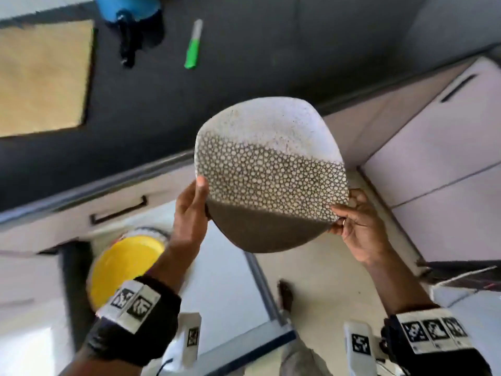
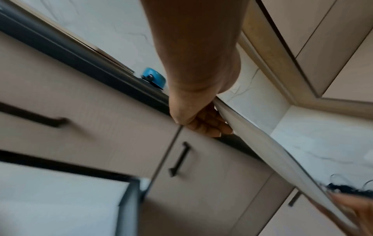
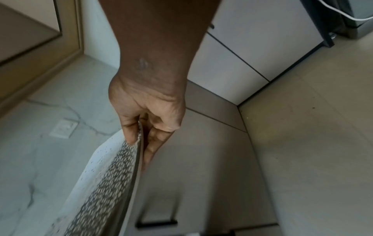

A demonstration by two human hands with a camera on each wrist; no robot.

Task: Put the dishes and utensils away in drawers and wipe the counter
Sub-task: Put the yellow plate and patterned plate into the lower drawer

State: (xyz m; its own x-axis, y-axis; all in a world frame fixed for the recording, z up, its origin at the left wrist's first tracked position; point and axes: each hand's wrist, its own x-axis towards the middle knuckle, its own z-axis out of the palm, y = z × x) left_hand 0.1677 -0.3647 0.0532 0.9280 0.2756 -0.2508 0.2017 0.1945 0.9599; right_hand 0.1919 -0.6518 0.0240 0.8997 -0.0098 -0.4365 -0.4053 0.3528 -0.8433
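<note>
A large patterned plate (image 1: 271, 169), white at the top, dotted in the middle and brown at the bottom, is held up in the air in front of the counter edge. My left hand (image 1: 193, 204) grips its left rim, thumb on the face. My right hand (image 1: 352, 218) pinches the right rim, thumb on top. The plate's pale rim (image 2: 262, 143) runs edge-on through the left wrist view from my left hand (image 2: 201, 121). In the right wrist view my right hand (image 3: 145, 127) clamps the dotted plate (image 3: 109, 175). A yellow plate (image 1: 122, 267) lies in an open drawer (image 1: 230, 280) below.
On the dark counter (image 1: 244, 63) lie a green-handled utensil (image 1: 193, 44), a blue pot (image 1: 127, 9) and a tan board (image 1: 40, 77). Closed drawer fronts with black handles (image 1: 119, 211) sit under the counter edge. Pale cabinets (image 1: 433, 145) stand at right, above a beige floor (image 1: 325, 280).
</note>
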